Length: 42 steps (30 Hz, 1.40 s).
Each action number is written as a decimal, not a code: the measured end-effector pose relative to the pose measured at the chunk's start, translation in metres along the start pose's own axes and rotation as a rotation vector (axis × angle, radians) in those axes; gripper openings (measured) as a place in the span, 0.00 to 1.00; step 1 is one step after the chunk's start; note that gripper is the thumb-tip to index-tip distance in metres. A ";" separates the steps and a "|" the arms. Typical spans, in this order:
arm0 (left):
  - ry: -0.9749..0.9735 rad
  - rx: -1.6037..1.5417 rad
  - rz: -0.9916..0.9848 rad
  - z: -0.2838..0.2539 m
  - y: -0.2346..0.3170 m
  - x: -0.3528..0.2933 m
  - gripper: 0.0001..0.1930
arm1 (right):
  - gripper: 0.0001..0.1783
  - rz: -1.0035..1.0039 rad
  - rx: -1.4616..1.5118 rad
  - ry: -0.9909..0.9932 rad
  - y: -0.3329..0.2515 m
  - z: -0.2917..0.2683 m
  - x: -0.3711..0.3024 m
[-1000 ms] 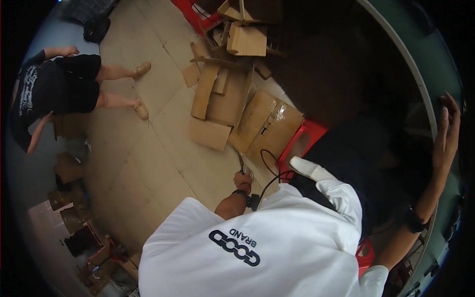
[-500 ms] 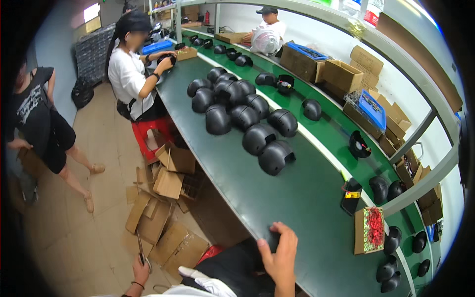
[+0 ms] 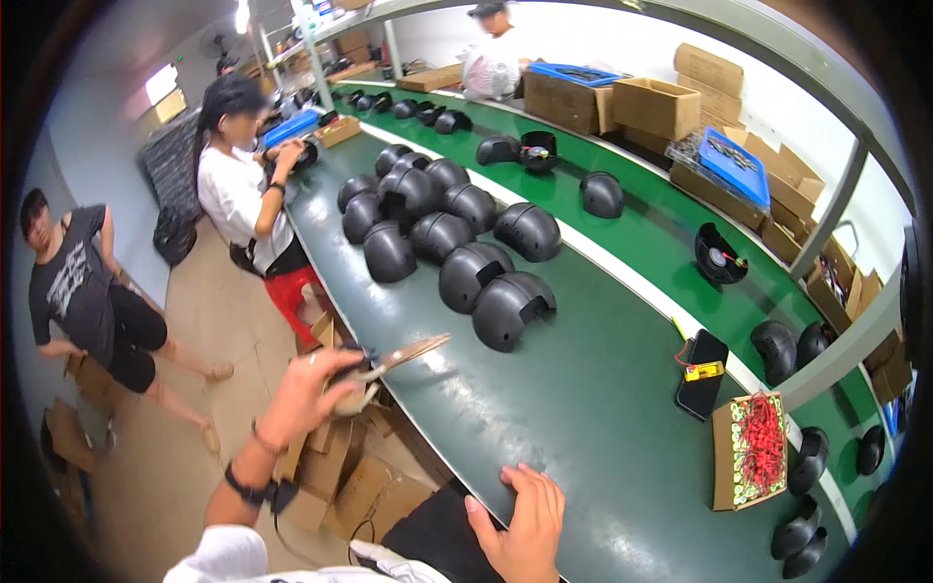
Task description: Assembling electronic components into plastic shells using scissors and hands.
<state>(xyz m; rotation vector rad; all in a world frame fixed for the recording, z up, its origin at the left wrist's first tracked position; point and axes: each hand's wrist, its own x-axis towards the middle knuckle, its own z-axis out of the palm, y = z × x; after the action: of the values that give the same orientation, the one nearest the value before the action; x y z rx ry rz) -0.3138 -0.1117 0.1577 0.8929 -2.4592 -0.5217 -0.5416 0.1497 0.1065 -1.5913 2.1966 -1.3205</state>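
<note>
Left hand: my left hand [image 3: 309, 389] is raised off the near edge of the green conveyor belt [image 3: 583, 408], fingers clenched round the handles of a pair of scissors [image 3: 394, 361].
Scissors: blades nearly closed, tips pointing out over the belt toward the nearest black helmet shell [image 3: 512, 309], still apart from it.
Right hand: my right hand [image 3: 525, 520] rests flat on the belt's near edge, fingers released and spread, holding nothing.
Step in hand: I judge I am bringing the scissors to the work, nothing cut yet.
Next move: I would need the free hand to draw a shell closer and steady it before the blades open.
Nearby: a phone [image 3: 702, 373] and a box of red pieces [image 3: 748, 452] lie to the right.
</note>
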 end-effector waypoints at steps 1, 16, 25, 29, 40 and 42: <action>-0.039 0.039 0.088 -0.008 -0.007 0.014 0.22 | 0.28 -0.025 0.004 0.036 -0.005 0.000 0.000; -0.057 -0.256 -0.074 -0.004 -0.015 0.033 0.20 | 0.33 -0.027 -0.025 0.021 -0.011 0.006 0.002; -0.381 -1.037 0.052 0.090 0.216 0.009 0.31 | 0.83 0.128 0.918 0.118 -0.024 -0.049 -0.011; -0.308 -0.739 0.732 0.115 0.265 0.004 0.33 | 0.77 0.115 0.757 0.264 -0.017 -0.109 -0.050; -0.220 -0.515 0.425 0.159 0.190 0.029 0.18 | 0.57 0.250 -0.297 0.855 -0.020 -0.477 0.003; -0.220 -0.535 0.369 0.164 0.191 0.030 0.17 | 0.50 0.306 -0.478 0.935 -0.009 -0.579 0.039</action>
<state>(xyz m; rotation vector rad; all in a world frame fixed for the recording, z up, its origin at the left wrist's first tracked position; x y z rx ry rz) -0.5178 0.0363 0.1270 0.1700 -2.3981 -1.1110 -0.8706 0.4466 0.4806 -0.6588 3.3186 -1.7428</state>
